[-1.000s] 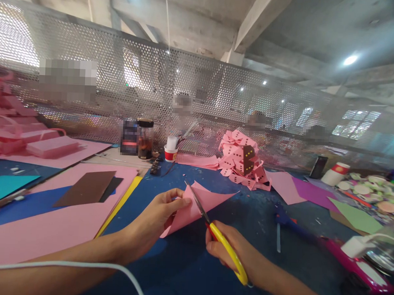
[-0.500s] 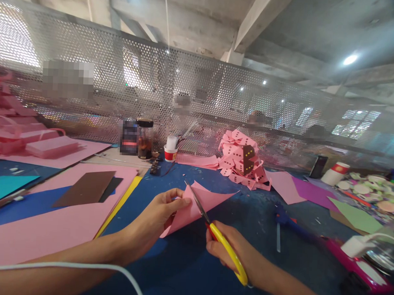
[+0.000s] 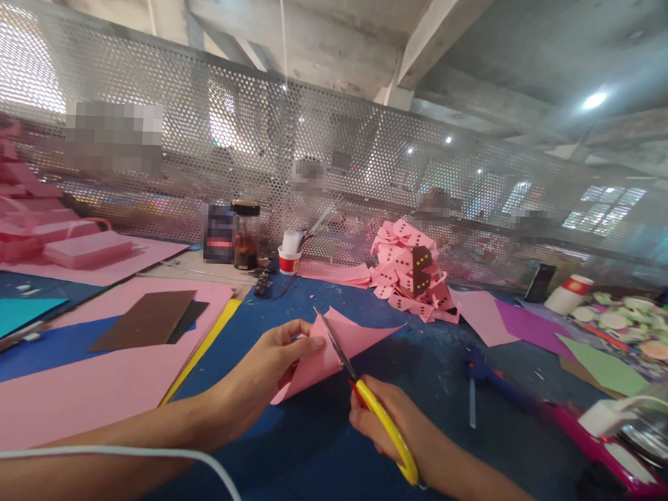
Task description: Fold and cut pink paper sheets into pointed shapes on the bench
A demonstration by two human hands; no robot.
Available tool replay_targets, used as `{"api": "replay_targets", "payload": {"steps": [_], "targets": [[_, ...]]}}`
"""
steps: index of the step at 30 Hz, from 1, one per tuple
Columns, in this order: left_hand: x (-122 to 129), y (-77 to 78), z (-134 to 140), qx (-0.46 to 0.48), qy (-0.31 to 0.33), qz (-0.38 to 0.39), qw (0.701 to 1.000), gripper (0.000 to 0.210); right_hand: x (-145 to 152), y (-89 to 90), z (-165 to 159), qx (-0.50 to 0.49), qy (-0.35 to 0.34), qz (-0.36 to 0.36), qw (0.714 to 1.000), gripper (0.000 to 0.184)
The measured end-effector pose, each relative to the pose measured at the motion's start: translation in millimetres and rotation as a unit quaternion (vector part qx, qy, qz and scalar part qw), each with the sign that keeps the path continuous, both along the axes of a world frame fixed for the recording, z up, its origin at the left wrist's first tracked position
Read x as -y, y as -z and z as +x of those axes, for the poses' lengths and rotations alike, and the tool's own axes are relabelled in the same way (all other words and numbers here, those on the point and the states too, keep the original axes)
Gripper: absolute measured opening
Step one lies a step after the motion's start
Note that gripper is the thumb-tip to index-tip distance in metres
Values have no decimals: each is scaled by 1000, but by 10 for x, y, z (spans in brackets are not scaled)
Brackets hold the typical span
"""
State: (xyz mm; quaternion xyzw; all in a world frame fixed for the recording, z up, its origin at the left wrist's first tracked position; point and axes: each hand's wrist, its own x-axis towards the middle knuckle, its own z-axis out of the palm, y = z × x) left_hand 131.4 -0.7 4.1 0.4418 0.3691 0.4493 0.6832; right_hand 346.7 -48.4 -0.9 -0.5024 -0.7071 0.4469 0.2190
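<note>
Between thumb and fingers, my left hand [image 3: 282,355] pinches a curved sheet of pink paper [image 3: 357,342] above the blue table. My right hand [image 3: 393,419] is wrapped round the yellow-and-red handles of a pair of scissors [image 3: 387,423]. The metal blades cross the paper, pointing up and left, with the tip near its top edge close to my left thumb. Part of the right-hand fingers is hidden behind the handle.
Pink paper pieces with dark dots [image 3: 402,268] are heaped at the back. Coloured sheets [image 3: 148,320] lie left. A paper cup [image 3: 289,260] and a jar [image 3: 247,235] stand by the mesh partition [image 3: 338,147]. A blue glue gun [image 3: 481,368] lies right; a white cable [image 3: 153,453] crosses my left forearm.
Almost nothing differs. Both hands, the pink paper and the scissors hold nearly the same place, with only a tiny shift of the scissors' handle.
</note>
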Motion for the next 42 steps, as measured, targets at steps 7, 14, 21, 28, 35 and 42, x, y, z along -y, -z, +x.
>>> {"api": "replay_targets", "payload": {"steps": [7, 14, 21, 28, 35, 42], "targets": [[11, -34, 12, -5, -3, -6, 1000, 35, 3, -4, -27, -8, 13, -35, 999, 13], [45, -122, 33, -1, -1, -19, 1000, 37, 5, 25, -9, -34, 14, -53, 998, 17], [103, -213, 44, -10, -7, -22, 1000, 31, -66, -124, 224, -45, 21, 53, 997, 23], [146, -247, 51, -48, -17, -3, 999, 30, -268, -364, 603, 24, 147, 228, 962, 18], [148, -188, 45, -99, 22, 68, 993, 27, -587, -101, 924, 319, 207, 366, 849, 26], [248, -210, 1, -234, 152, 207, 938, 36, -812, 53, 1217, 468, 174, 264, 825, 31]]}}
